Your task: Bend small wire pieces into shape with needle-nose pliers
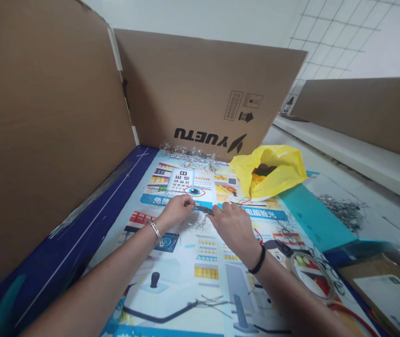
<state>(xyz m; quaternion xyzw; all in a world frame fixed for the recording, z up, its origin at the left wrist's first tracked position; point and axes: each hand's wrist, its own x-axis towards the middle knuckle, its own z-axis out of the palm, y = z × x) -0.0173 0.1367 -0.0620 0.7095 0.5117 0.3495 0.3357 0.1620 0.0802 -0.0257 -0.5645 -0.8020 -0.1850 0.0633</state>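
Above the middle of the printed poster sheet [182, 276], my right hand [233, 229] is closed around a pair of dark-jawed pliers [204, 210]. The jaws point left and reach the fingertips of my left hand [176, 211]. That hand is pinched shut; whatever sits between its finger and thumb is too small to name. Thin loose wire strands [197, 225] lie on the sheet just below the pliers. A yellow bag [291, 164] with dark and orange contents stands open beyond my right hand, and thin red and green wires trail from it.
Cardboard panels [151, 84] wall off the back and left. Clear, wiry scraps [189, 152] gather along the back panel. Dark wire clippings [344, 213] lie at right. A tape roll [329, 278] sits by my right forearm; a black cable with bare strands [161, 320] lies in front.
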